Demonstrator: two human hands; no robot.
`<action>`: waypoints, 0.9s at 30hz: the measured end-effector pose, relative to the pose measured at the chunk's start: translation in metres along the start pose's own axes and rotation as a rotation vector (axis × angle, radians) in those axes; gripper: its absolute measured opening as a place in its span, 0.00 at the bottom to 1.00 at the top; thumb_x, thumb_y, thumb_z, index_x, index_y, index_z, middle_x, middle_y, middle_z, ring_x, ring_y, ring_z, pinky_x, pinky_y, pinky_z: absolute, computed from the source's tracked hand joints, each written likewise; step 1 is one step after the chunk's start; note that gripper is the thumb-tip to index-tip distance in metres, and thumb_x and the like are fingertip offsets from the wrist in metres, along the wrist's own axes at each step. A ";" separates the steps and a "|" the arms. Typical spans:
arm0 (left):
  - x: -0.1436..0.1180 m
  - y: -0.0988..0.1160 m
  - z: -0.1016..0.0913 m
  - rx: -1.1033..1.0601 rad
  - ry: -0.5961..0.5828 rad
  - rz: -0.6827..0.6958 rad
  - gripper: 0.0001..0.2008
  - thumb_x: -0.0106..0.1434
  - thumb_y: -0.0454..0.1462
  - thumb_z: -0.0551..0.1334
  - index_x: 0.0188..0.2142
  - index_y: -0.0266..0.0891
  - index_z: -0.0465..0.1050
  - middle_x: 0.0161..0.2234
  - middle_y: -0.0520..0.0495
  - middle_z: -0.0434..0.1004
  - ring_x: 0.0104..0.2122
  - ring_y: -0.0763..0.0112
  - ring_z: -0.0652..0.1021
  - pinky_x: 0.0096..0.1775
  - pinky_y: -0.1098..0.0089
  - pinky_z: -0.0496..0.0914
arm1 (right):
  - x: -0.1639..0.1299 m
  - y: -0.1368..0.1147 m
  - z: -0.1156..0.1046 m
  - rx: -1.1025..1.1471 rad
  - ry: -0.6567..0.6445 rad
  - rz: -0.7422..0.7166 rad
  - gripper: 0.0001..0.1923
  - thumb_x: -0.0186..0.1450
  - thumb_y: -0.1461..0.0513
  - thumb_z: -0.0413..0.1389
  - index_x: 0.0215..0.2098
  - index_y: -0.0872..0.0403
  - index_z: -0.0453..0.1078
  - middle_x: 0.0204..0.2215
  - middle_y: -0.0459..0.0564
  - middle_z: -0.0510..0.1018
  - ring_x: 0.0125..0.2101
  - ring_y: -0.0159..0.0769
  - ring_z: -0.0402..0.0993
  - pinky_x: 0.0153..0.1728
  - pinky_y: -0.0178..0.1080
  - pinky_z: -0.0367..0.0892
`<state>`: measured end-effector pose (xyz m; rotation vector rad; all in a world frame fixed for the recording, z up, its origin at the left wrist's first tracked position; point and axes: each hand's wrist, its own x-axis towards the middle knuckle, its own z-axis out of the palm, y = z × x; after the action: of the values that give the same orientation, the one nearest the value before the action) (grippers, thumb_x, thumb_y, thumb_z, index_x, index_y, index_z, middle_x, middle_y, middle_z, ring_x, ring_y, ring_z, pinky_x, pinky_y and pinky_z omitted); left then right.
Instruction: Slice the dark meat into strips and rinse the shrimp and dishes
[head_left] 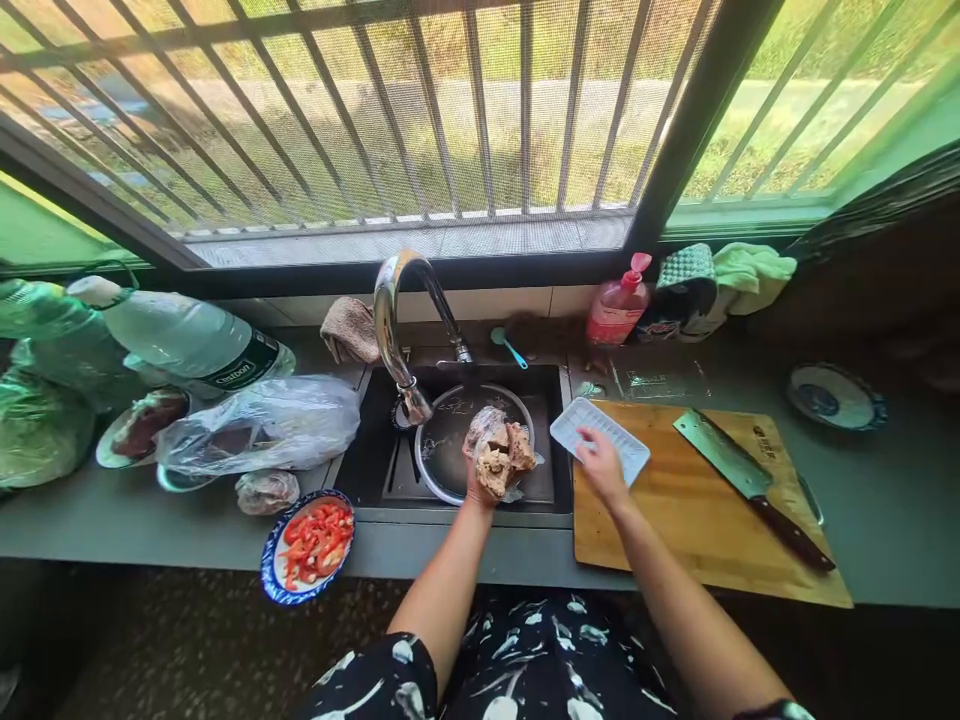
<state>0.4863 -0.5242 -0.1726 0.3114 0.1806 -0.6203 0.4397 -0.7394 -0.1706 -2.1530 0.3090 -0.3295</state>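
Two hands are busy at a grey table (900, 500) under a big window. The left hand (480, 480) is closed around a lump of raw meat (504, 455), with a bit of clear plastic wrap clinging to it. The meat is held up over the sink (375, 450), just above a round metal bowl (450, 440) that sits inside the sink. A shiny tap (394, 320) curves over the bowl. The right hand (600, 465) rests on a white foam tray (600, 437), with its fingers curled over the near edge. The tray lies on the left end of a wooden cutting board (697, 510), just beside the sink. A big cleaver (742, 480) with a dark handle lies on the same board, well apart from the tray. To the left of the sink there is a blue plate of red pepper slices (309, 545) near the table's front edge. Behind it lie a clear plastic bag (262, 425), a big water bottle (187, 345) on its side and green bags. A pink soap bottle (619, 305) and some cloths sit by the window. A small blue and white dish (836, 397) stands far to the right.
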 end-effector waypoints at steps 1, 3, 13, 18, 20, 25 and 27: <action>0.001 -0.002 0.001 -0.018 -0.029 -0.006 0.30 0.55 0.53 0.48 0.50 0.37 0.63 0.47 0.42 0.68 0.49 0.59 0.67 0.47 0.59 0.63 | 0.002 -0.016 0.018 0.081 -0.121 0.003 0.20 0.59 0.56 0.46 0.46 0.55 0.64 0.44 0.54 0.70 0.43 0.37 0.66 0.46 0.41 0.61; 0.004 -0.004 0.002 -0.053 -0.076 -0.028 0.30 0.55 0.54 0.47 0.50 0.36 0.63 0.47 0.41 0.68 0.48 0.59 0.68 0.46 0.60 0.64 | 0.008 -0.041 0.046 0.142 -0.232 0.008 0.22 0.58 0.54 0.48 0.48 0.55 0.63 0.46 0.53 0.68 0.45 0.37 0.65 0.48 0.40 0.59; 0.007 -0.002 0.005 -0.043 -0.107 -0.127 0.33 0.55 0.55 0.48 0.50 0.33 0.64 0.46 0.39 0.70 0.47 0.55 0.69 0.47 0.57 0.63 | 0.065 -0.061 0.074 0.052 -0.508 0.110 0.19 0.57 0.63 0.45 0.45 0.53 0.67 0.35 0.47 0.76 0.32 0.30 0.71 0.32 0.33 0.64; -0.002 0.006 -0.003 -0.031 -0.116 -0.093 0.30 0.58 0.52 0.46 0.50 0.33 0.64 0.44 0.39 0.71 0.48 0.57 0.68 0.48 0.58 0.62 | 0.080 -0.072 0.070 -0.058 -0.603 -0.017 0.13 0.52 0.64 0.51 0.34 0.55 0.73 0.27 0.44 0.76 0.27 0.29 0.69 0.29 0.30 0.62; -0.007 0.012 -0.006 -0.028 -0.121 -0.124 0.29 0.58 0.52 0.46 0.49 0.34 0.64 0.44 0.39 0.71 0.49 0.56 0.68 0.47 0.57 0.62 | 0.085 -0.079 0.066 -0.126 -0.575 -0.076 0.12 0.53 0.61 0.52 0.33 0.56 0.73 0.25 0.45 0.75 0.27 0.30 0.68 0.29 0.30 0.60; -0.016 0.021 -0.016 -0.034 -0.155 -0.174 0.28 0.57 0.53 0.48 0.49 0.38 0.64 0.42 0.41 0.72 0.45 0.59 0.71 0.44 0.59 0.65 | 0.101 -0.120 0.078 -0.262 -0.558 -0.274 0.11 0.56 0.59 0.51 0.33 0.54 0.72 0.31 0.46 0.74 0.32 0.30 0.66 0.34 0.31 0.58; -0.015 0.020 -0.023 -0.034 -0.158 -0.220 0.28 0.57 0.53 0.48 0.48 0.38 0.65 0.39 0.41 0.74 0.42 0.60 0.72 0.41 0.60 0.66 | 0.104 -0.141 0.097 -0.313 -0.590 -0.324 0.09 0.56 0.59 0.52 0.30 0.54 0.72 0.31 0.46 0.74 0.33 0.30 0.66 0.34 0.31 0.58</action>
<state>0.4847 -0.4926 -0.1857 0.2098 0.0734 -0.8554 0.5838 -0.6229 -0.0957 -2.4908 -0.3489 0.1977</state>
